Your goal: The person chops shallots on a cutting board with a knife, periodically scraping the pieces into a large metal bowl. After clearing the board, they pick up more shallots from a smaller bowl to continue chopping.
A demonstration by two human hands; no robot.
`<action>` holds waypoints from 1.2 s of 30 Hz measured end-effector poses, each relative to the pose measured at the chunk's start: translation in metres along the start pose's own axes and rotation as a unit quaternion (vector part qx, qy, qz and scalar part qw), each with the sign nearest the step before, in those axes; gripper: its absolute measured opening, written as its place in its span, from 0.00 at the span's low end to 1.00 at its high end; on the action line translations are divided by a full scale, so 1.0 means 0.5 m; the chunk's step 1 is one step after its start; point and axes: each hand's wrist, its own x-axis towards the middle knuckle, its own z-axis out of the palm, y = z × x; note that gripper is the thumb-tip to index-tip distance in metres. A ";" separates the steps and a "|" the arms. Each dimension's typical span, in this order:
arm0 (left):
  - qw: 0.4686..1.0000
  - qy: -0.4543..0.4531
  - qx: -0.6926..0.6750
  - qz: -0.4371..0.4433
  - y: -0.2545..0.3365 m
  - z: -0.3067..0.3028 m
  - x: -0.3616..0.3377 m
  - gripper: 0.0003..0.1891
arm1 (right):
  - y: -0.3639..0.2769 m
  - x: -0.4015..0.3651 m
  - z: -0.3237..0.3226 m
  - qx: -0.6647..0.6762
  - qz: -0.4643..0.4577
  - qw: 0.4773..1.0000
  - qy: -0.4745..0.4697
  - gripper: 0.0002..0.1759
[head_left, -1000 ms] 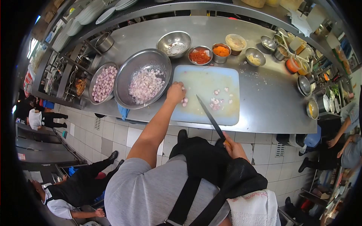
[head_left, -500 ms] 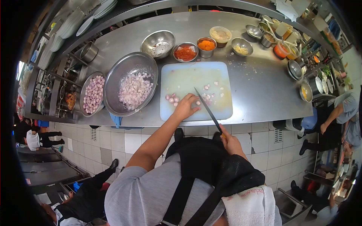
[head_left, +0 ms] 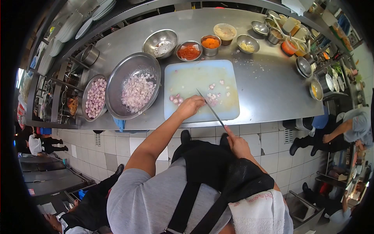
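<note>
Here, a few whole shallots (head_left: 176, 99) sit on the left part of the cutting board (head_left: 198, 72), which lies on the shiny metal surface (head_left: 269, 89). Some cut bits (head_left: 214, 98) lie right of the board's middle. The knife (head_left: 210, 107) slants over the board, with its handle past the board's near edge. The right hand (head_left: 238, 146) has its fingers wrapped around that handle. The left hand (head_left: 191, 107) is low over the board, just beside the blade, with its fingers bent together. It is hard to see if they hold a shallot, because the hand hides what is under it.

Each shallot looks small and light, so it should be easy to lift. It is likely firm but slick, and its round shape could make it roll. The best place to hold one is by its two sides, with the fingers tucked back from the blade. The cut bits look small and may stick to the board. The knife looks stiff and not heavy, and its handle is the safe part to grab.
</note>
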 end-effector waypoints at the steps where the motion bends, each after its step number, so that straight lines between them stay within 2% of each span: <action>1: 1.000 0.004 -0.004 -0.013 -0.002 0.000 0.004 0.07 | 0.000 0.004 -0.014 -0.002 -0.003 1.000 0.003 0.36; 16: 0.999 0.043 0.020 -0.002 0.004 0.013 -0.008 0.10 | -0.004 -0.002 -0.041 0.012 0.013 0.998 -0.057 0.37; 18: 0.999 0.031 0.014 -0.008 0.003 0.008 -0.010 0.11 | 0.011 -0.003 -0.010 0.051 -0.008 0.998 -0.022 0.36; 22: 0.999 0.046 0.004 -0.017 0.014 0.010 -0.014 0.11 | 0.050 0.016 -0.018 0.082 0.002 0.996 -0.042 0.35; 24: 0.999 0.034 -0.002 -0.014 0.012 0.008 0.003 0.10 | 0.057 0.022 -0.026 0.120 0.009 0.993 0.013 0.34; 26: 1.000 0.026 -0.009 -0.015 0.006 0.008 0.036 0.10 | 0.055 0.024 -0.043 0.103 0.008 0.995 0.013 0.35; 28: 0.999 -0.039 0.000 -0.023 -0.007 0.016 0.057 0.09 | 0.047 0.018 -0.041 0.090 0.010 0.996 0.009 0.35; 32: 0.999 -0.021 -0.007 -0.034 0.006 -0.015 0.060 0.07 | 0.035 0.020 -0.037 0.061 0.019 0.998 0.007 0.37; 34: 0.998 0.022 -0.035 -0.055 0.015 -0.030 0.051 0.06 | 0.032 0.015 -0.031 0.053 0.026 0.998 0.001 0.38; 36: 0.998 0.009 -0.048 -0.047 0.026 -0.028 0.050 0.05 | 0.029 0.014 -0.024 0.041 0.016 0.999 0.014 0.38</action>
